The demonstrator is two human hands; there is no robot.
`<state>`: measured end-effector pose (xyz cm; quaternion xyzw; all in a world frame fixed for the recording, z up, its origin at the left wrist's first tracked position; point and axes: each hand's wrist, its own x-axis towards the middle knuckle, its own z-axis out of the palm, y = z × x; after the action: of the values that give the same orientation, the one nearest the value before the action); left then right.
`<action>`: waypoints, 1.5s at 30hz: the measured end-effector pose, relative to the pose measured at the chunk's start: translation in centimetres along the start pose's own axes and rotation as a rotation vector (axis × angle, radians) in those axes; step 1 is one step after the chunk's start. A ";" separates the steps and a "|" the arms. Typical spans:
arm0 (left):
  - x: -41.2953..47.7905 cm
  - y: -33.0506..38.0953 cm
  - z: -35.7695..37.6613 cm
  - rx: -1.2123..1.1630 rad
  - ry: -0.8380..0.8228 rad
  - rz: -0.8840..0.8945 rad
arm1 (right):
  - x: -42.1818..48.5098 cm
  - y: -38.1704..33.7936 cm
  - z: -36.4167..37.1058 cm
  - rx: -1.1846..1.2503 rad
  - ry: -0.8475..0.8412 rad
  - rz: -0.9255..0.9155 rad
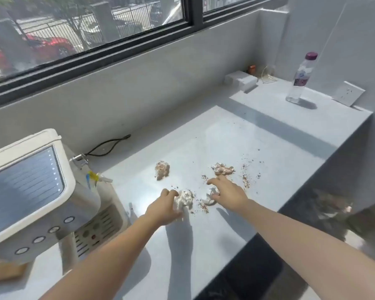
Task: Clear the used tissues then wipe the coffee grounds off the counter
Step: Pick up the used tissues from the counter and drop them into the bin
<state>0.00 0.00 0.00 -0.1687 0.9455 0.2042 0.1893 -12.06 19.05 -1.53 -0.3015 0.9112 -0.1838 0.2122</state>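
Both arms reach mid-counter (204, 245): left hand (164, 210) grips a crumpled tissue (184, 199), right hand (227, 194) pinches another (210, 197). Two stained tissues (162, 169) and scattered coffee grounds (246, 178) lie beyond; coffee machine (37, 191) stands left.

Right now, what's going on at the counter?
A person is clearing used tissues. The left hand closes on one crumpled tissue, the right hand reaches a smaller wad. Two stained tissues lie beyond. Coffee grounds remain unwiped on the counter.
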 end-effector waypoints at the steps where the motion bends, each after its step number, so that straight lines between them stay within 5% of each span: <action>1: 0.2 0.0 0.3 -0.001 -0.005 -0.011 | 0.1 -0.1 0.2 -0.010 -0.004 0.006; 13: 3.0 -1.3 3.5 -0.162 0.206 -0.001 | 0.3 1.4 4.0 -0.050 0.095 0.045; 20: 2.3 -1.6 3.7 -0.271 0.302 -0.042 | -1.1 1.5 4.1 0.136 0.207 0.108; 28: 0.7 5.6 2.6 -0.460 0.454 0.093 | -3.8 3.7 1.4 0.316 0.366 0.102; 37: -1.6 17.6 10.3 -0.679 0.227 0.252 | -11.4 10.2 2.3 0.421 0.561 0.287; 45: -3.0 19.4 21.1 -0.782 -0.066 0.057 | -18.9 16.0 9.7 0.551 0.525 0.511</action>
<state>1.03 26.95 -10.32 -0.1950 0.7941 0.5595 0.1354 -0.99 40.92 -11.93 0.0573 0.8963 -0.4314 0.0848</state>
